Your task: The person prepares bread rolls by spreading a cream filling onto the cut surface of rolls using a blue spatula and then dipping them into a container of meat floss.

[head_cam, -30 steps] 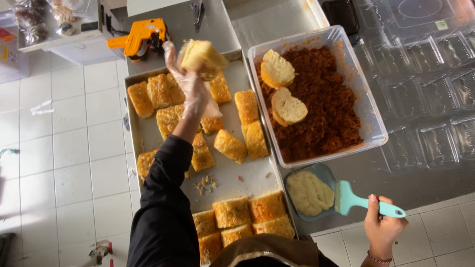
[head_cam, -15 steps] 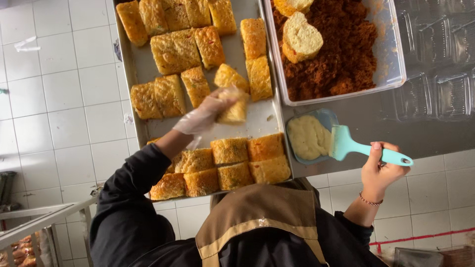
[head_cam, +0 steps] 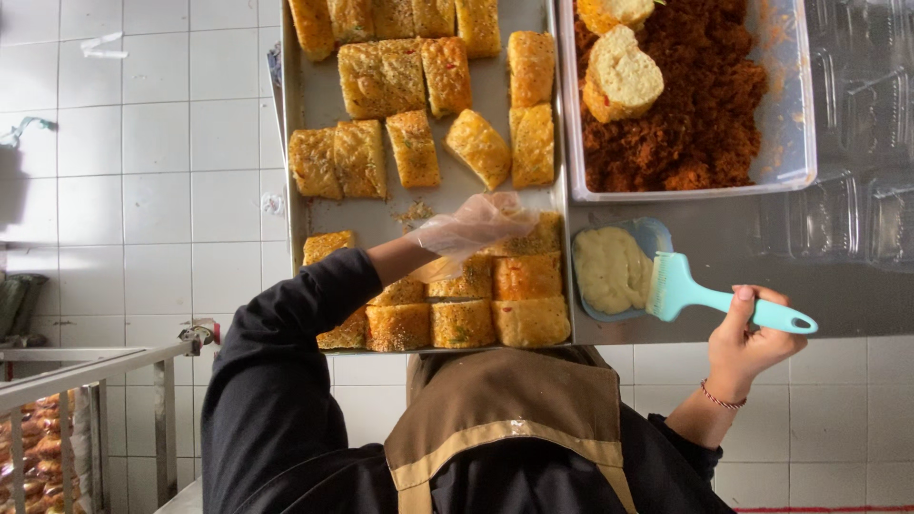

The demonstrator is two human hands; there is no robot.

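Under the camera: a steel bench (head_cam: 724, 238) carries a metal baking tray (head_cam: 300, 205), a clear plastic tub (head_cam: 790, 114) and a small blue bowl (head_cam: 647, 233); white wall tiles (head_cam: 143, 143) fill the view to one side.
Tray: golden, crusted bread pieces (head_cam: 414, 148) lie in loose rows at the far end and packed tight at the near end, with crumbs on the bare metal between.
Tub: brown shredded floss (head_cam: 705, 105) with two split buns (head_cam: 621, 78) lying on it.
Bowl: pale yellow spread (head_cam: 609, 271) fills it, just beside the tray.
Left hand (head_cam: 476, 227): in a clear plastic glove, fingers loosely curled and resting on the near block of bread (head_cam: 519, 243); whether it grips a piece I cannot tell.
Right hand (head_cam: 747, 338): clenched round the handle of a teal silicone brush (head_cam: 685, 290), whose head touches the bowl's rim.
Edges: the tray's near edge sits just over a brown apron (head_cam: 505, 409); tray and tub stand side by side, nearly touching.
Open room: bare steel lies beyond the bowl, under the tub; clear plastic packs (head_cam: 866, 205) crowd the far side.
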